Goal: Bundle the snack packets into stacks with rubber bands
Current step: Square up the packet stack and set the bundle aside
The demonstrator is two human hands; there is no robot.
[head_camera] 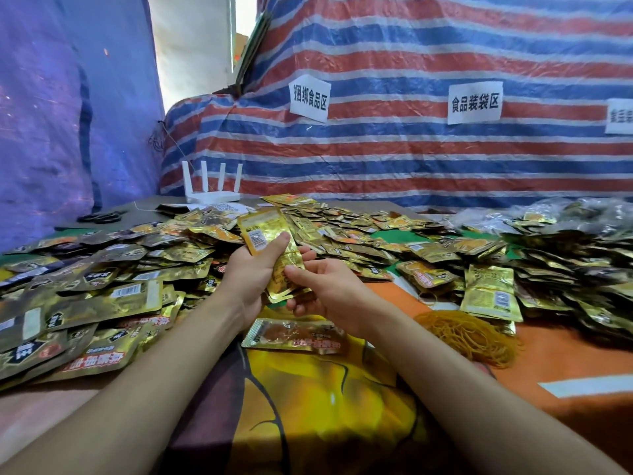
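Observation:
My left hand [251, 269] grips a small stack of gold snack packets [270, 234], thumb across its face, held upright above the table. My right hand [325, 286] holds the lower end of the same stack, thumb on top and fingers curled under it. One loose packet [294, 335] lies flat just below my hands. A heap of tan rubber bands [469, 334] sits to the right of my right forearm. Gold and dark packets [102, 289] cover the table on the left, back and right.
A bundled stack of packets [489, 293] lies right of the hands. A white router [214, 190] and black scissors [101, 217] stand at the back left. Clear bags of packets [565, 210] pile up at the far right. A striped tarp [411, 149] with paper labels walls the back.

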